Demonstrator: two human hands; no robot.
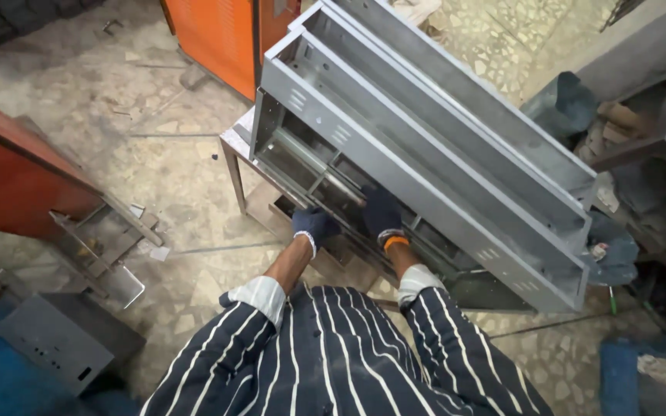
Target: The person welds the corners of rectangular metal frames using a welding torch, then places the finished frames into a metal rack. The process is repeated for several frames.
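Observation:
A long grey sheet-metal cabinet shell (425, 146) lies tilted on a small metal table (233, 146), its open side toward me. Both my hands wear dark blue gloves. My left hand (314, 225) rests on the shell's lower near edge, fingers curled over it. A little to the right, my right hand (381, 213) reaches inside the shell and presses on an inner rail; an orange band shows at its wrist. My striped shirt sleeves are rolled up at the forearms.
An orange cabinet (229, 38) stands behind the table. A red-brown metal box (17, 177) and a bent steel bracket (105, 246) sit at the left, a grey metal box (59, 339) below them. Clutter and dark bags fill the right side. The floor is stone chip.

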